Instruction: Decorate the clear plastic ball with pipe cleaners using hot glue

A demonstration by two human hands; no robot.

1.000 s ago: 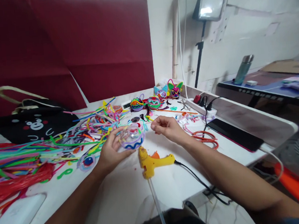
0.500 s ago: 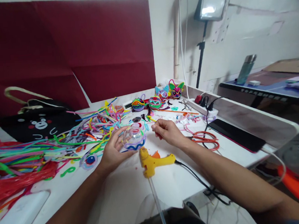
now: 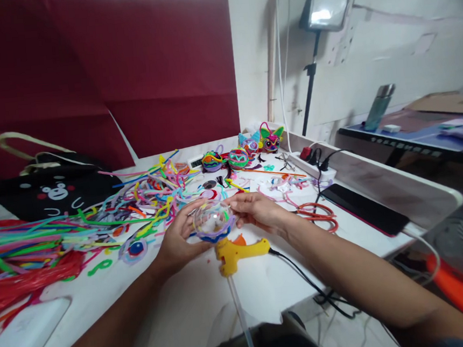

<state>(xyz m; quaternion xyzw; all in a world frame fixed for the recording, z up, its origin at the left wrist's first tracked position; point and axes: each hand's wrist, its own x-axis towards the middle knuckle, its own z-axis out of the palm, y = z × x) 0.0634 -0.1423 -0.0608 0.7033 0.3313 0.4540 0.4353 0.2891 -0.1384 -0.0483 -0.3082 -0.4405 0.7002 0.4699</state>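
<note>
A clear plastic ball (image 3: 214, 218) with wavy purple and blue pipe cleaner around its lower part is held above the table. My left hand (image 3: 179, 236) grips it from the left, thumb below and fingers behind. My right hand (image 3: 255, 210) is closed at the ball's right side, fingertips at its surface; whether a small piece is pinched there I cannot make out. Just below the ball lies a yellow hot glue gun (image 3: 238, 253), with a clear glue stick (image 3: 241, 318) jutting out toward me.
Pipe cleaners (image 3: 30, 239) heap across the left. Several decorated balls (image 3: 238, 159) stand at the back. Orange-handled scissors (image 3: 318, 214), a phone (image 3: 364, 209) and a power strip (image 3: 314, 170) lie on the right. The glue gun's black cord (image 3: 301, 273) runs off the front edge.
My right hand has moved left to the ball, its fingers now at the ball's right side. The ball in my left hand has shifted slightly right and down.
</note>
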